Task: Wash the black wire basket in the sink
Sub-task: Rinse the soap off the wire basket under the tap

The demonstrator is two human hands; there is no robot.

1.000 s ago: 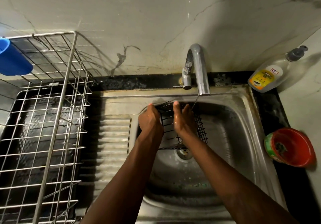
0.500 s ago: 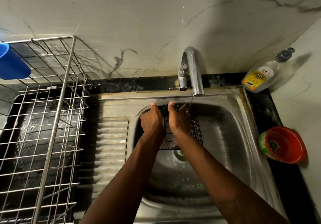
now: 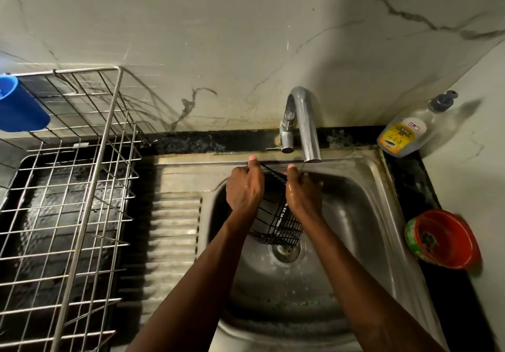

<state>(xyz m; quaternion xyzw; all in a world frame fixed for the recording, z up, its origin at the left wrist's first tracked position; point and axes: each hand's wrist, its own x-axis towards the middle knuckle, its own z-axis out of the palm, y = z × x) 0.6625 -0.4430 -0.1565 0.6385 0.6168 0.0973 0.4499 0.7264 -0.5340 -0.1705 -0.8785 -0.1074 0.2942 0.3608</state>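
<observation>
Black wire basket (image 3: 281,226) hangs tilted between your 2 hands inside the sink (image 3: 363,215), rim toward the tap (image 3: 307,133); your left hand (image 3: 244,189) and right hand (image 3: 302,194) each grip that rim, equally near.

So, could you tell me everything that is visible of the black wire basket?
It is a small black wire basket, a grid of thin wires, seemingly coated metal. It is held tilted inside the sink, its lower end by the drain, its upper rim near the faucet spout. The left hand and right hand grip its two sides, thumbs on the rim. Whether it touches the sink bottom, I cannot tell.
</observation>
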